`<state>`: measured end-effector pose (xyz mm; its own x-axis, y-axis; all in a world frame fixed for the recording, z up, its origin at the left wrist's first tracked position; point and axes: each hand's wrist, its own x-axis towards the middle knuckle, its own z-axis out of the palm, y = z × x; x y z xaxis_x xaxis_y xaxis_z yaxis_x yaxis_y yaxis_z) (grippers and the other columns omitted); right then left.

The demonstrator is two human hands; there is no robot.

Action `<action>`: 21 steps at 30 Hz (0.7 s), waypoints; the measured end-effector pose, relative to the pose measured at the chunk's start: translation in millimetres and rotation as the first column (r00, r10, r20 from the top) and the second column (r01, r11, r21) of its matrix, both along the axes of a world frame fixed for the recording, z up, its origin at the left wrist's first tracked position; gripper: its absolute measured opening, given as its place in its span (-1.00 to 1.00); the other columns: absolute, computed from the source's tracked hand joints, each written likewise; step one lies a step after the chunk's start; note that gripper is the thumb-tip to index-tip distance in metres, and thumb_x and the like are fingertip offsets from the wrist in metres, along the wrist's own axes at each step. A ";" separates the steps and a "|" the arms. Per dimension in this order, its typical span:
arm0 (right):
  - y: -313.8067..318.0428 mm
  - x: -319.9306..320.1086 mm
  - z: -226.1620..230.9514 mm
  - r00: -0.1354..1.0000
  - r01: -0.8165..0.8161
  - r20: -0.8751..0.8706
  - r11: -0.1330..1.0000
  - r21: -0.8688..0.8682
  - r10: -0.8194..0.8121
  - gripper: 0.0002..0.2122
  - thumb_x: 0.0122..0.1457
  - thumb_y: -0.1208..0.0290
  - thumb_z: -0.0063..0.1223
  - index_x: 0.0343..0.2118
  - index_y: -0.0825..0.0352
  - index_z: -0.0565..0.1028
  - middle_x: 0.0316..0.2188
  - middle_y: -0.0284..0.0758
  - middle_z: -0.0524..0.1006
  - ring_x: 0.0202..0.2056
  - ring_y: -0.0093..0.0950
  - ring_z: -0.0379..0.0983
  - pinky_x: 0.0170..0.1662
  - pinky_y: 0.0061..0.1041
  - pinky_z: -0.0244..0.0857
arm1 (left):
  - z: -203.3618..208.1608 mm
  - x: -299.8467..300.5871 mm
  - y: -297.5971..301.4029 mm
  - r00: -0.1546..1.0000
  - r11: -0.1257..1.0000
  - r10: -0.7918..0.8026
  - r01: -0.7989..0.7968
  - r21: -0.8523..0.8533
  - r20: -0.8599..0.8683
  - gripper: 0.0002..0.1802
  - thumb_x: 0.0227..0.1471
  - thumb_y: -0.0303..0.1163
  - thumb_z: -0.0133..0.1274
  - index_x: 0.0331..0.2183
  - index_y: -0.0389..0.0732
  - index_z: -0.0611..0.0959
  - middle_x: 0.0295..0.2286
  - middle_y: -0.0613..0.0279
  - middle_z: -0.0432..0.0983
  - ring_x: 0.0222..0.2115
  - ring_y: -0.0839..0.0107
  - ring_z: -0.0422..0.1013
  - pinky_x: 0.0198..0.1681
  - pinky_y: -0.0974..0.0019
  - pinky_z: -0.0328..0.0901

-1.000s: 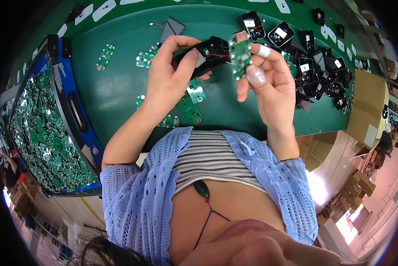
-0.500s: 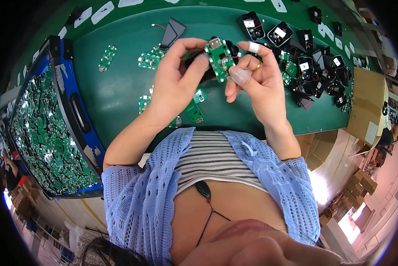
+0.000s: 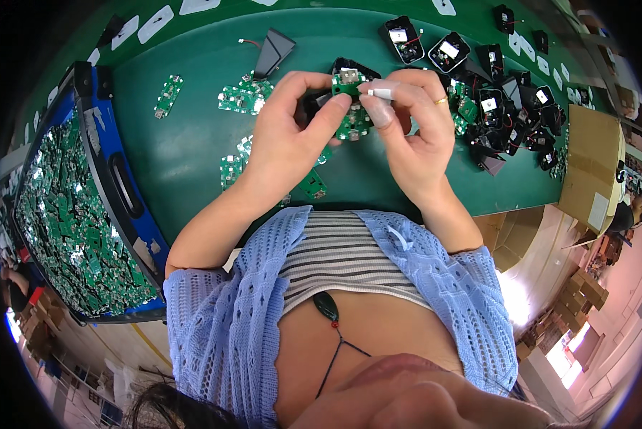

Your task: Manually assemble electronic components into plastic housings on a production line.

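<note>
Between my hands is a green circuit board (image 3: 352,127) with a metal connector at its far end, lying against a black plastic housing (image 3: 355,68). My left hand (image 3: 292,121) is closed around the housing and board, its thumb pressing on the board's left edge. My right hand (image 3: 414,114), with wrapped fingertips and a ring, is closed in a pinch over the middle of the board. In the earlier frame a red lead with a white plug shows there; now my right fingers cover that spot, so what exactly they pinch is hidden.
Loose circuit boards (image 3: 241,100) lie left of my hands, near a dark wedge-shaped housing (image 3: 275,51). A blue-and-black crate (image 3: 124,179) full of boards stands at the left. Black housings (image 3: 492,104) with wires are heaped at the right, beside a cardboard box (image 3: 592,168).
My right hand has moved in over the board and its fingers have closed on the middle, where the white plug was. The board now sits more upright, partly covered.
</note>
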<state>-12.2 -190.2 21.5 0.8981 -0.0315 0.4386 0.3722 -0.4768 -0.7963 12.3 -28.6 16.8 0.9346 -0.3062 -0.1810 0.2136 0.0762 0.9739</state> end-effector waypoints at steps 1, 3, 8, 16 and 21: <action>-0.4 2.2 0.0 0.999 0.010 0.037 0.998 -0.066 -0.008 -0.86 -0.05 0.53 0.20 -0.37 0.31 0.54 -0.44 -0.35 0.42 -0.43 -0.52 0.37 -0.43 -0.63 0.26 | 3.5 -0.1 0.5 0.996 0.998 0.035 -0.038 0.042 0.083 -0.64 0.02 -0.50 0.07 -0.10 -0.23 0.44 -0.26 0.20 0.41 -0.42 0.61 0.40 -0.46 0.50 0.38; -1.6 7.4 0.8 0.993 0.017 0.118 0.980 -0.199 0.007 -0.86 -0.09 0.55 0.20 -0.41 0.30 0.52 -0.49 -0.37 0.42 -0.45 -0.47 0.36 -0.46 -0.59 0.26 | 1.8 2.3 2.8 0.941 0.984 0.098 -0.140 0.110 0.325 -0.62 -0.06 -0.57 0.07 -0.13 -0.10 0.53 -0.24 0.21 0.38 -0.46 0.62 0.41 -0.52 0.51 0.34; -4.3 15.8 10.3 0.968 0.022 0.233 0.895 -0.445 0.092 -0.86 -0.16 0.55 0.19 -0.48 0.27 0.48 -0.51 -0.42 0.41 -0.50 -0.43 0.31 -0.52 -0.50 0.24 | 2.0 7.2 1.5 0.640 0.919 0.006 -0.307 0.249 0.768 -0.75 -0.17 -0.59 0.15 -0.35 -0.10 0.66 -0.28 0.21 0.40 -0.60 0.55 0.39 -0.58 0.49 0.30; -3.9 15.8 18.3 0.974 -0.064 0.180 0.928 -0.367 0.138 -0.83 -0.18 0.58 0.22 -0.47 0.30 0.49 -0.53 -0.38 0.43 -0.50 -0.42 0.33 -0.50 -0.50 0.25 | -0.4 9.9 3.0 0.645 0.928 -0.017 -0.274 0.251 0.764 -0.82 -0.16 -0.57 0.16 -0.39 -0.15 0.62 -0.32 0.25 0.42 -0.62 0.57 0.37 -0.61 0.51 0.27; -0.7 15.4 7.4 0.969 -0.071 0.214 0.971 -0.230 0.121 -0.81 -0.20 0.61 0.26 -0.47 0.33 0.50 -0.52 -0.34 0.46 -0.48 -0.41 0.38 -0.47 -0.52 0.28 | 1.5 7.9 4.9 0.984 0.999 -0.014 0.020 -0.031 0.177 -0.89 -0.04 -0.52 0.10 -0.36 -0.23 0.56 -0.35 0.35 0.41 -0.60 0.68 0.32 -0.62 0.55 0.22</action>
